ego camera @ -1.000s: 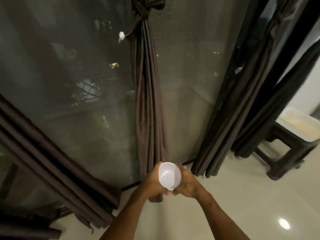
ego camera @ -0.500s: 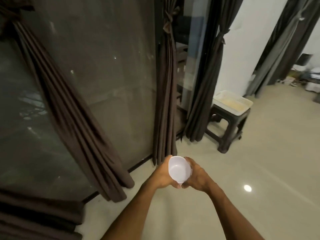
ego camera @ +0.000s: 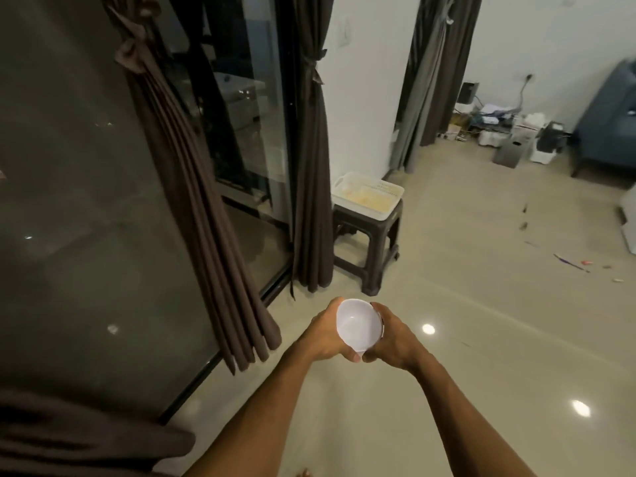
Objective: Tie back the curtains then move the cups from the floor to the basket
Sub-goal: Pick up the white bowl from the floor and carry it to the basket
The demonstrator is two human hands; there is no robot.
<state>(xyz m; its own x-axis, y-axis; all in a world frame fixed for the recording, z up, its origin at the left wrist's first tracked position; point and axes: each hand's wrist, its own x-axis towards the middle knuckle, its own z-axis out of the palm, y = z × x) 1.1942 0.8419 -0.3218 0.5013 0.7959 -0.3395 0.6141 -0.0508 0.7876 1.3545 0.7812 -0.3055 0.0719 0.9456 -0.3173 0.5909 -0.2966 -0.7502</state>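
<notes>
Glossy beige floor (ego camera: 481,304) mirrors lights; dark stool (ego camera: 358,222) near glass door (ego camera: 254,132); white wall (ego camera: 364,80); blue sofa (ego camera: 609,125).

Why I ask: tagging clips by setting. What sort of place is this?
Likely a home living room: tied-back brown curtains at a glass sliding door, a blue sofa and a plastic stool.

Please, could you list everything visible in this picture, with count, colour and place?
cup: one, white, held at centre.
basket: one, white, on the stool.
stool: one, dark brown, on the floor by a curtain.
curtains: three tied, brown, from left to centre back.
sofa: one, blue, far right.
left grip: one, bare hand, curled round the cup.
right grip: one, bare hand, curled round the cup.
</notes>
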